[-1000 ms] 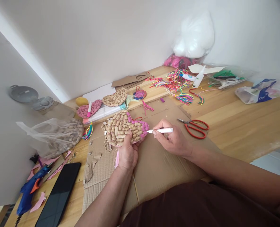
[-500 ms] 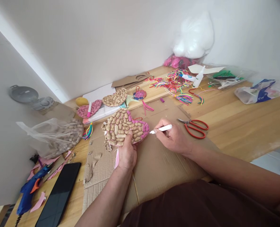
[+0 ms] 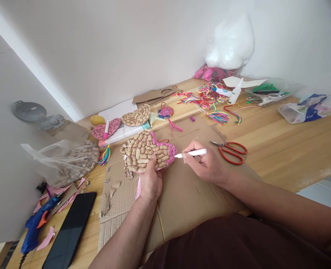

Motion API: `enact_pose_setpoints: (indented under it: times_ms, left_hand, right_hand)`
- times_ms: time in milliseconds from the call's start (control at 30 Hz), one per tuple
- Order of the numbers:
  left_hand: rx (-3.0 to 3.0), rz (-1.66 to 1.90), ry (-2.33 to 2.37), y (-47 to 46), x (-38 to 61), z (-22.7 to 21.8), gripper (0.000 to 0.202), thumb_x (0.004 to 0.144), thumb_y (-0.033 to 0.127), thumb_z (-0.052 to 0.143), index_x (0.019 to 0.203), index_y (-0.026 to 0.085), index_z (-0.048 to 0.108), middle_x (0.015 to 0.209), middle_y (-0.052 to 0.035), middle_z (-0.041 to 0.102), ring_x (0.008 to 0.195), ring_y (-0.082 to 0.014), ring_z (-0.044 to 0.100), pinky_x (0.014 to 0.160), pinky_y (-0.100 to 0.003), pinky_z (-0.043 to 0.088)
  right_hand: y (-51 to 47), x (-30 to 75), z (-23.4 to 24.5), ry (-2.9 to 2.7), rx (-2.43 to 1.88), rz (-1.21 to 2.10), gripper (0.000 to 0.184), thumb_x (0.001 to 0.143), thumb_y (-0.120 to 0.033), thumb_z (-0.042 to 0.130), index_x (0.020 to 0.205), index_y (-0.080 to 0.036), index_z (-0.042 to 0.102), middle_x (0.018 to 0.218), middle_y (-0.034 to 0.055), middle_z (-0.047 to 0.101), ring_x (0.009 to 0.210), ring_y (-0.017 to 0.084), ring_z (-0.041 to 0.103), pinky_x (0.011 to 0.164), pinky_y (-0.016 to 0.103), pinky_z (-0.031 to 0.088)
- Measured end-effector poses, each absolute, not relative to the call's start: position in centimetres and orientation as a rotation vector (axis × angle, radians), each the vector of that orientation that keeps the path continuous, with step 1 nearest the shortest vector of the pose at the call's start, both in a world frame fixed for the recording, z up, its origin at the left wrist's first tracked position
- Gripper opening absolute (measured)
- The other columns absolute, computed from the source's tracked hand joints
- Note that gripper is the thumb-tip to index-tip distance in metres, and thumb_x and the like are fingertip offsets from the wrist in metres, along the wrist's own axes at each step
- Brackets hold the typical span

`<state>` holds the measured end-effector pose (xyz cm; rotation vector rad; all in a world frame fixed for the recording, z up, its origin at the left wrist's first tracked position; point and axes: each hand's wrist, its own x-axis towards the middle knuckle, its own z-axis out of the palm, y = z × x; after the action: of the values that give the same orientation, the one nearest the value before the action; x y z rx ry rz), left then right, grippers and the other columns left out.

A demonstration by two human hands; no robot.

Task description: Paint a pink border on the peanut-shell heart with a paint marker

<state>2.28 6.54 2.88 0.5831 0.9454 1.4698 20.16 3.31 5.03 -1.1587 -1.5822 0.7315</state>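
My left hand (image 3: 150,182) grips the near edge of a heart-shaped piece covered with peanut shells (image 3: 144,151), holding it tilted above the cardboard sheet (image 3: 193,194). Its right rim is coloured pink. My right hand (image 3: 207,164) is closed round a white marker pen (image 3: 192,152), whose tip touches that pink right rim. A thin pink strip hangs below my left hand.
Red scissors (image 3: 232,151) lie right of my right hand. A bag of peanuts (image 3: 67,161), a blue glue gun (image 3: 35,226) and a black phone (image 3: 70,231) sit at the left. Two more peanut hearts (image 3: 126,121), coloured cords (image 3: 207,98) and a glue bottle (image 3: 235,91) lie farther back.
The pen tip has shifted slightly along the heart's pink right rim; my left hand keeps the heart nearly still.
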Motion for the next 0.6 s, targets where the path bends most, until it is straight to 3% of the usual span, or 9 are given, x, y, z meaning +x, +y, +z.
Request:
enact_pose_setpoints:
  times_ms: [600]
  left_hand:
    - [0.584,1.453,0.953,6.48,2.23,3.07,0.051,0.086,0.022,0.069,0.136,0.021,0.060,0.123,-0.0125,0.074,0.096,-0.0235,0.076,0.074,-0.032,0.064]
  right_hand:
    - [2.98,19.98,4.78,-1.689,-1.089,0.666,0.011,0.098,-0.027,0.055,0.089,-0.021,0.057,0.070,-0.0022,0.057,0.059,0.013,0.050,0.057,0.028,0.038]
